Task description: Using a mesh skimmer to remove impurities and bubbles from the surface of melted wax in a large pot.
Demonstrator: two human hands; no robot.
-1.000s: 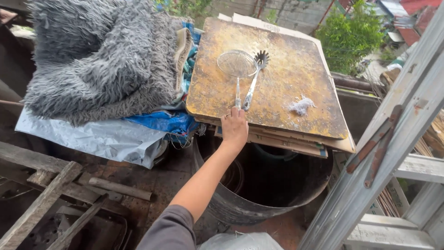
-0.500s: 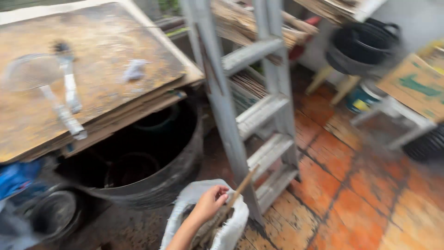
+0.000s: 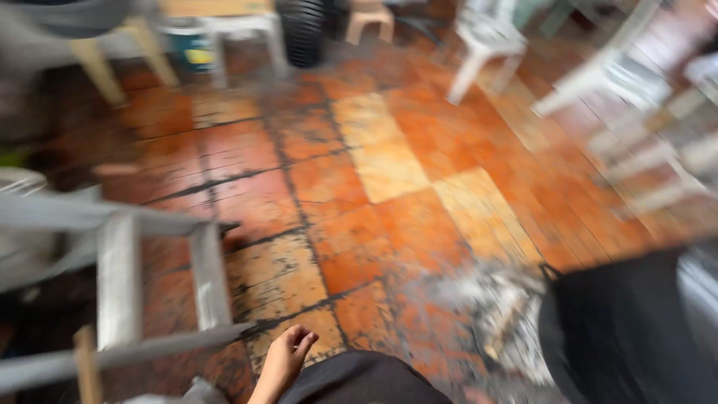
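Since half a second ago the view has swung away from the drum and sack to the open tiled floor [image 3: 359, 172], and the hand that gripped the wooden stick now holds nothing. That hand [image 3: 283, 360] hangs low at the bottom edge, above orange tiles, its fingers [image 3: 303, 340] loosely apart and slightly curled; which hand it is cannot be told for sure, though it looks like the left. A wooden stick [image 3: 84, 366] stands near the lower left corner, well apart from the fingers, beside the grey ladder [image 3: 120, 284]. Dark clothing [image 3: 359, 381] sits just beside the wrist. White plastic chairs [image 3: 486, 45] stand blurred at the far side.
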